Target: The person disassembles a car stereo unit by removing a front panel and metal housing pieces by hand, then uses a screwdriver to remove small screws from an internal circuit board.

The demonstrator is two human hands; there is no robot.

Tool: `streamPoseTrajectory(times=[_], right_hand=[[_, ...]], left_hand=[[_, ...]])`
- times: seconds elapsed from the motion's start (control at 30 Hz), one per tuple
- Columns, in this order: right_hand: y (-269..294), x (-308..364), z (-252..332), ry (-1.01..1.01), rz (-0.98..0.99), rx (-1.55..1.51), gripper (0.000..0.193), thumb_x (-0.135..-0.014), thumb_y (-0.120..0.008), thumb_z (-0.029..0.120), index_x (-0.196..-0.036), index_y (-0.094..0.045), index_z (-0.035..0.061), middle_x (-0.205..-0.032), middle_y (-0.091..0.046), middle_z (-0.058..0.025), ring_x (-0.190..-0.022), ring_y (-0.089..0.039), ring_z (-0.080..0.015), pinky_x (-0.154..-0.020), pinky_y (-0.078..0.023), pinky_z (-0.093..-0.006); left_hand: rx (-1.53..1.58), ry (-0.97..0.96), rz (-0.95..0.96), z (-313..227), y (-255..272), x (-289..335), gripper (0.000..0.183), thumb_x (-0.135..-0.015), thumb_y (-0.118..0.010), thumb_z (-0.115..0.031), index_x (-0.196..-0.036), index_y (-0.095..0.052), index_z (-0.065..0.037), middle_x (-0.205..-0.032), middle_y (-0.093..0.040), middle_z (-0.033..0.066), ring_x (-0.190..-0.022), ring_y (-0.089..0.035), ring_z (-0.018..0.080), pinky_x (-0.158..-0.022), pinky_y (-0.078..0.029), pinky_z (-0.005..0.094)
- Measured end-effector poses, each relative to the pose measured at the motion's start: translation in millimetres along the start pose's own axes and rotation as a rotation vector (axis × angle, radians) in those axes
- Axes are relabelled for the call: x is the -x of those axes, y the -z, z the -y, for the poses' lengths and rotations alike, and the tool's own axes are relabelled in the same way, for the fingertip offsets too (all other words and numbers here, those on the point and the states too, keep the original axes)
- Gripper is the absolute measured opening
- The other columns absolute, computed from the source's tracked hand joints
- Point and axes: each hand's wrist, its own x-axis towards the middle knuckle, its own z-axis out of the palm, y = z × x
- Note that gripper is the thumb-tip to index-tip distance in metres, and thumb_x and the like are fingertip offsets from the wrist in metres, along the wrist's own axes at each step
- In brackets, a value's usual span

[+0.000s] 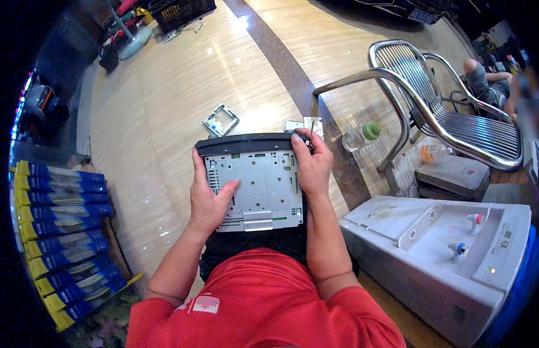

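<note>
A person in a red shirt (pixel 263 298) sits with a flat metal box (pixel 260 188) at the lap, its pale grey, hole-dotted plate facing up and its long black edge piece (pixel 246 142) on the far side. The left hand (pixel 208 200) grips the box's left side, thumb laid on the plate and the other fingers along the edge, clamped on it. The right hand (pixel 313 168) holds the far right corner, thumb pressed on the black edge piece and fingers bent round behind, clamped there too. A thin dark tool (pixel 312 132) sticks up by those right fingers; its kind is hard to tell.

Near on the right is a white water dispenser (pixel 391 261) with a red tap (pixel 475 223) and a blue tap (pixel 457 250). On the left stands a row of blue and yellow packs (pixel 69 238).

Just beyond the metal box, a small open metal frame (pixel 220 120) lies on the floor (pixel 159 116), with a small slotted metal piece (pixel 292 124) to its right. Farther right are a clear bottle with a green cap (pixel 371 130), a shiny metal chair (pixel 475 130) and a grey case (pixel 454 174). Beyond the chair another person (pixel 494 87) sits, partly in view. Far left are a round stand base (pixel 136 43) and a black crate (pixel 179 13).
</note>
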Motion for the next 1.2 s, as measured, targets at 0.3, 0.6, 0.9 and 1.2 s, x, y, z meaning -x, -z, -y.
streamPoseTrajectory(times=[0.3,0.6,0.9,1.2], right_hand=[[24,26,12,0.408,-0.096,0.395,0.036,-0.093,-0.057,0.009,-0.127,-0.055,-0.003,-0.109,-0.055,-0.0182,-0.098,-0.058,-0.0282,-0.085,-0.047,-0.0338],[41,62,12,0.454,0.019,0.516,0.032,-0.087,-0.063,0.005,-0.119,-0.063,0.0015,-0.088,-0.061,-0.0157,-0.074,-0.062,-0.0305,-0.064,-0.051,-0.0369],[43,58,20,0.555,0.052,0.645,0.036,-0.081,-0.062,0.0,-0.117,-0.066,0.0049,-0.091,-0.064,-0.0134,-0.075,-0.063,-0.0297,-0.066,-0.052,-0.0372],[42,57,18,0.568,0.046,0.714,0.039,-0.079,-0.06,0.0,-0.117,-0.067,0.007,-0.088,-0.063,-0.0104,-0.075,-0.063,-0.0282,-0.066,-0.051,-0.0368]], left_hand=[[0.147,0.057,-0.153,8,-11,10,0.099,-0.072,-0.078,-0.002,-0.15,-0.018,0.003,-0.138,-0.047,0.0222,-0.123,-0.053,0.029,-0.103,-0.042,0.0359],[-0.133,-0.145,-0.206,13,-8,13,0.088,-0.07,-0.08,-0.004,-0.143,-0.033,0.009,-0.143,-0.041,0.0247,-0.13,-0.047,0.0338,-0.108,-0.038,0.0395],[-0.098,-0.081,-0.132,9,-6,10,0.089,-0.073,-0.076,-0.003,-0.146,-0.025,0.011,-0.143,-0.043,0.0269,-0.131,-0.046,0.0317,-0.109,-0.036,0.0359],[-0.063,-0.112,-0.141,8,-10,9,0.094,-0.075,-0.074,-0.003,-0.149,-0.017,0.01,-0.143,-0.044,0.0274,-0.131,-0.047,0.0305,-0.108,-0.037,0.0344]])
